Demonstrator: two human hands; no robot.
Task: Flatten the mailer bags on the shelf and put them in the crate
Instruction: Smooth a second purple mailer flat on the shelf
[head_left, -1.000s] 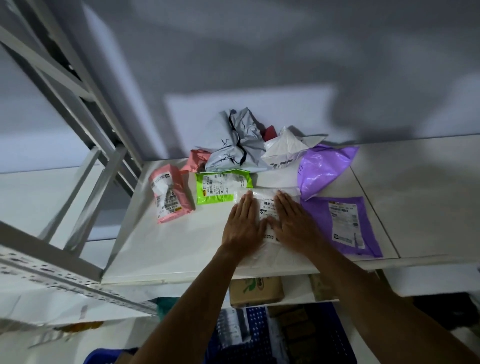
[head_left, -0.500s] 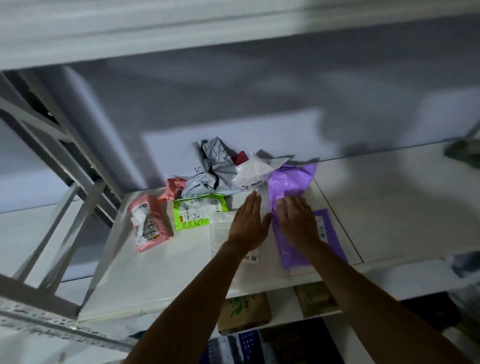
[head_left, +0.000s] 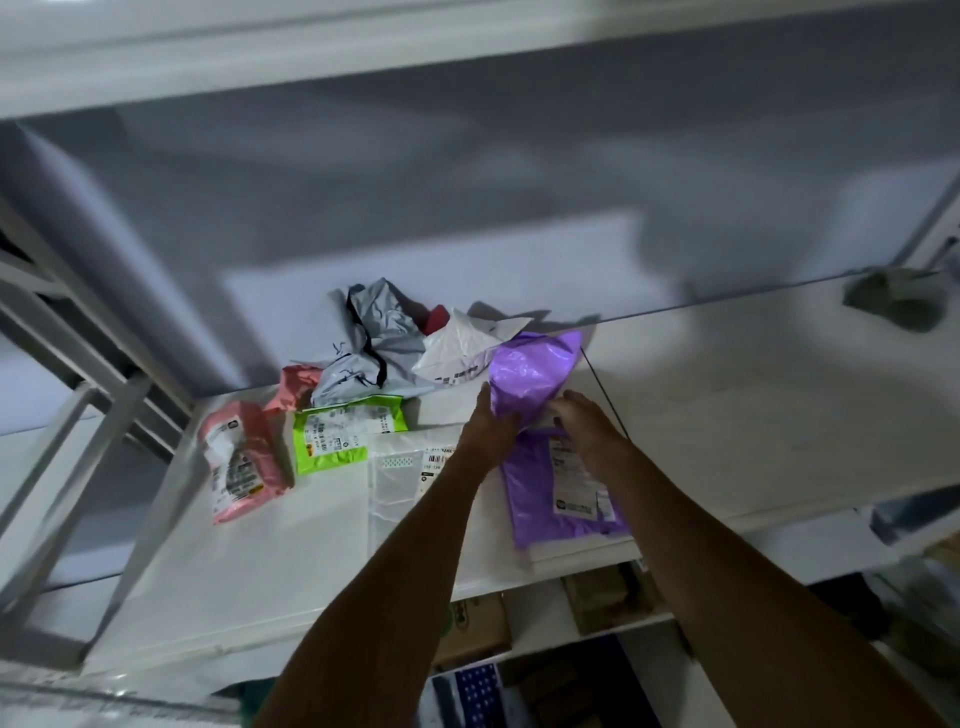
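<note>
White metal shelf board (head_left: 753, 415) against a dim grey wall (head_left: 467, 182), cardboard boxes (head_left: 472, 629) on the tier below (blurred). Crumpled glossy purple plastic mailer bag (head_left: 530, 369) toward the back of the board, just above a flat purple labelled mailer (head_left: 540, 499). Left hand (head_left: 491, 431) and right hand (head_left: 589, 434) grip the crumpled bag's lower end, fingers curled round either side.

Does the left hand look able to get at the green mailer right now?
Probably yes. The green mailer lies uncovered on the shelf just left of the left hand, nothing standing between them. That hand is busy at the crumpled purple bag, so it would have to leave that first.
</note>
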